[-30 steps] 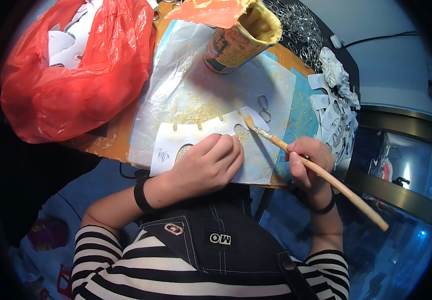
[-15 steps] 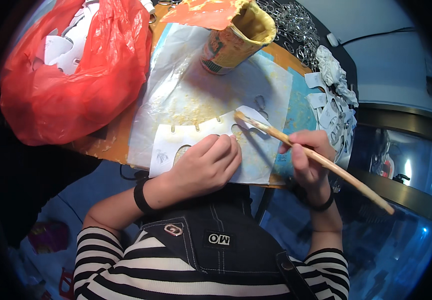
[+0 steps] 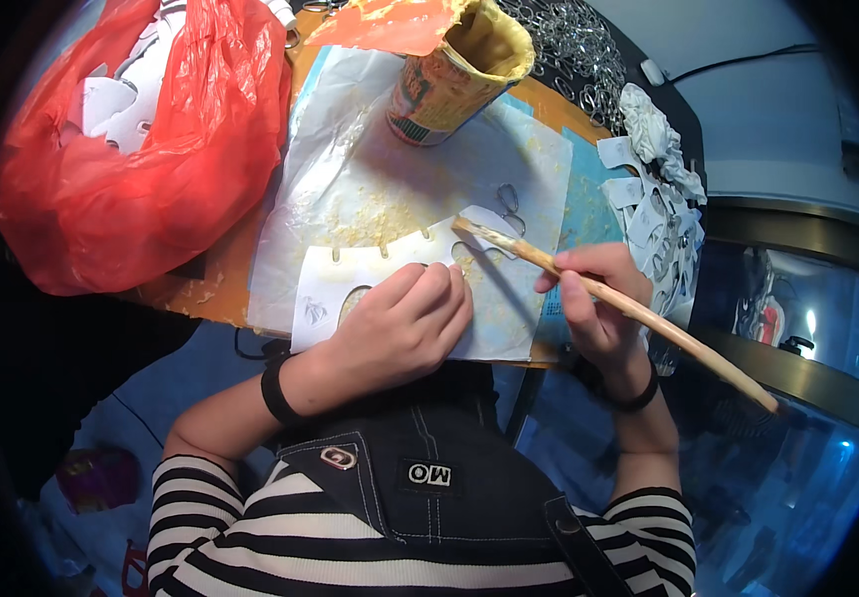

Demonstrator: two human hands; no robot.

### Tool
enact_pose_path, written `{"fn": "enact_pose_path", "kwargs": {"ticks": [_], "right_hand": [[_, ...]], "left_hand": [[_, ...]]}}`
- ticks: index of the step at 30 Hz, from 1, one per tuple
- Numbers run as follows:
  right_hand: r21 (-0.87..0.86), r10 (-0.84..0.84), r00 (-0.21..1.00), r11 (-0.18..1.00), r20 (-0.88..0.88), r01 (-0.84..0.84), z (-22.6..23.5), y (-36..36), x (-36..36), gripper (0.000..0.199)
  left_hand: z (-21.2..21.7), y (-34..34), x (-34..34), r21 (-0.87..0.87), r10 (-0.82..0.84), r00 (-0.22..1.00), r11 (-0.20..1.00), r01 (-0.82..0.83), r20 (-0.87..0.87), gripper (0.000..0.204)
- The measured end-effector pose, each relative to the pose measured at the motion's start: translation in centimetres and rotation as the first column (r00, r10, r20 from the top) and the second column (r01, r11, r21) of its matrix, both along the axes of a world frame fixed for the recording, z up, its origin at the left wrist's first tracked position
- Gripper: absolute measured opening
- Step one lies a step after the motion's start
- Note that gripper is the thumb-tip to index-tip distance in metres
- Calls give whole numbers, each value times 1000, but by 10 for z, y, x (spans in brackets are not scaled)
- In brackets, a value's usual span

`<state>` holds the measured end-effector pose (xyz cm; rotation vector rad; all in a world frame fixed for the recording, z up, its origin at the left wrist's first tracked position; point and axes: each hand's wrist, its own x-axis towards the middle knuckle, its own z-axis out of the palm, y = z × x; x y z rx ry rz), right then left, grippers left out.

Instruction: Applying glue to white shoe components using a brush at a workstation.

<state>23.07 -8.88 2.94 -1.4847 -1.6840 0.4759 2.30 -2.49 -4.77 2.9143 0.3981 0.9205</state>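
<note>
A white cut-out card [image 3: 322, 284] with notches along its far edge and rounded openings lies at the front of the table on a yellow-smeared sheet. My left hand [image 3: 404, 316] rests on its middle, fingers curled together and gripping it; the fingertips are hidden. In my right hand [image 3: 600, 298] is a wooden-handled brush [image 3: 673, 338], pinched between thumb and fingers. Its bristle end touches or hovers just over the card's far edge, right of my left hand; I cannot tell which. Beyond the card's right end lies a small metal ring [image 3: 509, 199].
A tub [image 3: 439, 107] caked with yellow paste stands at the back, an orange flap [image 3: 384, 25] at its rim. Left is a red plastic bag [image 3: 141, 214] holding white cut-outs. Metal rings [image 3: 578, 55] heap at the back right, above piled white cut-outs [image 3: 660, 239] and a crumpled white cloth [image 3: 653, 124].
The view has shifted slightly, so most things sit a little further left. The brush tip has moved slightly left along the card's far edge. My left hand keeps its place on the card.
</note>
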Motion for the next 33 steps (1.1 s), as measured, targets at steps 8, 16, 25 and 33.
{"fn": "enact_pose_path", "kwargs": {"ticks": [8, 16, 25, 33], "right_hand": [[-42, 18, 995, 999, 97, -14, -1, 1, 14, 9], [137, 197, 843, 943, 500, -302, -7, 9, 10, 25], [316, -115, 991, 945, 63, 90, -6, -15, 19, 29], [152, -169, 763, 931, -624, 331, -6, -68, 7, 28]], "left_hand": [[1, 0, -1, -7, 0, 1000, 1000, 0, 6, 43], [2, 0, 0, -12, -10, 1000, 1000, 10, 10, 44], [18, 2, -13, 0, -99, 946, 995, 105, 309, 30], [47, -12, -76, -435, 676, 690, 556, -708, -259, 43]]}}
